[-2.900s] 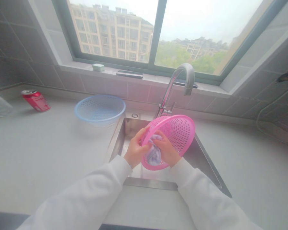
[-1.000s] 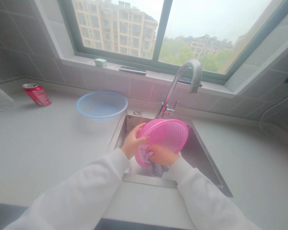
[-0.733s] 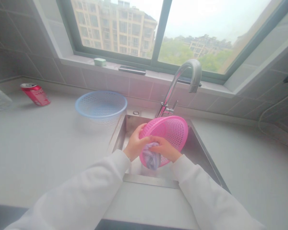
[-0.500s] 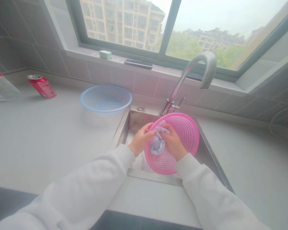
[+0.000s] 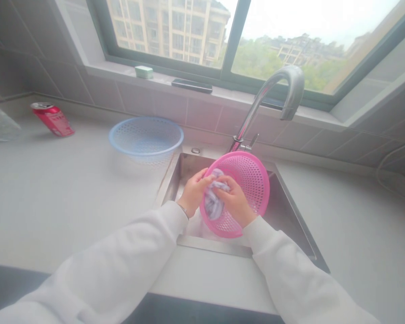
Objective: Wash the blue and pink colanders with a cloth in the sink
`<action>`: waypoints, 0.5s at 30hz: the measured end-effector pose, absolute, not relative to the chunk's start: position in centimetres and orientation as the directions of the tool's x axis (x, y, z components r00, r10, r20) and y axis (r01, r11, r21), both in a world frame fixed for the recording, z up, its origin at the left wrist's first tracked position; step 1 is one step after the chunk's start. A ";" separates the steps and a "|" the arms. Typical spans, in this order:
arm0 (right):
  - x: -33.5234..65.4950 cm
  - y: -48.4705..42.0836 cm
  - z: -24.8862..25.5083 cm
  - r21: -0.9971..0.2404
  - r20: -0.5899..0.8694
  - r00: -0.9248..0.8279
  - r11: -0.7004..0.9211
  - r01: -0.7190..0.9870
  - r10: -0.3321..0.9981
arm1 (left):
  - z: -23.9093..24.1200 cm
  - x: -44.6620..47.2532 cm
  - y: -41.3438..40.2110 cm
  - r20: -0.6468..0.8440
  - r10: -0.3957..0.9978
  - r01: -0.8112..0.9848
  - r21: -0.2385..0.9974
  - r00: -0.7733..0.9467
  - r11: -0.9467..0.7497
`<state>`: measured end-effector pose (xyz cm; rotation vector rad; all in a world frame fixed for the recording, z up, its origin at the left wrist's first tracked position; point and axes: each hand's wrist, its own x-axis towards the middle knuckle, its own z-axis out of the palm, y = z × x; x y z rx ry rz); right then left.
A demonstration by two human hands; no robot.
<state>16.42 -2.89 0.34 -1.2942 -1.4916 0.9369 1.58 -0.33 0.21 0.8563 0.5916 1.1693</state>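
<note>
A pink perforated plastic basket [image 5: 256, 180] is tilted up over the sink [image 5: 286, 220], its inside facing me. My left hand [image 5: 194, 191] grips the basket's left rim, thumb on the inner side and fingers mostly hidden behind it. In my right hand [image 5: 234, 200] is a crumpled white-and-purple cloth [image 5: 213, 204], pressed against the inside of the basket near that same rim. My right fingers are closed around the cloth. The two hands are close together, and the left thumb is right beside the cloth.
Behind the basket rises a chrome faucet [image 5: 256, 112]. A light-blue basket [image 5: 145, 139] stands on the counter left of the sink. Farther left are a red can [image 5: 54, 119] and a clear plastic bag [image 5: 0, 123]. A green-white sponge [image 5: 144, 71] and a dark phone-like slab [image 5: 191, 85] lie on the windowsill.
The pink basket has shifted slightly left and turned a little, with both hands moving along. The cloth has slid and bunched differently against the inner wall.
</note>
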 end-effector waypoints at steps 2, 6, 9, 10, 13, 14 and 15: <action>15.7 -2.8 0.5 -0.952 0.269 0.190 0.230 0.204 0.944 | 0.3 1.8 -0.5 0.005 0.947 -0.589 0.784 0.321 0.196; 16.2 -2.7 1.7 -0.868 0.196 -0.203 0.266 0.420 0.959 | 0.0 1.1 -0.1 -0.120 0.960 -0.606 0.754 0.253 0.255; 17.5 -3.0 2.8 -0.684 -0.178 -0.481 0.244 0.687 0.858 | -0.2 0.3 0.3 -0.126 0.974 -0.603 0.768 0.189 0.216; 17.8 -3.2 3.1 -0.591 -0.276 -0.455 0.224 0.775 0.846 | -0.2 0.2 0.3 -0.100 0.976 -0.601 0.775 0.193 0.198; 18.1 -3.6 3.1 -0.382 -0.339 -0.323 0.184 0.906 0.884 | 0.0 0.3 0.2 -0.030 0.972 -0.580 0.798 0.232 0.163; 18.0 -3.7 2.9 -0.403 -0.316 -0.334 0.193 0.895 0.888 | 0.1 0.5 0.2 -0.022 0.972 -0.565 0.810 0.233 0.153; 17.6 -3.7 2.5 -0.478 -0.273 -0.363 0.202 0.855 0.891 | 0.1 0.7 0.1 -0.025 0.974 -0.550 0.822 0.224 0.147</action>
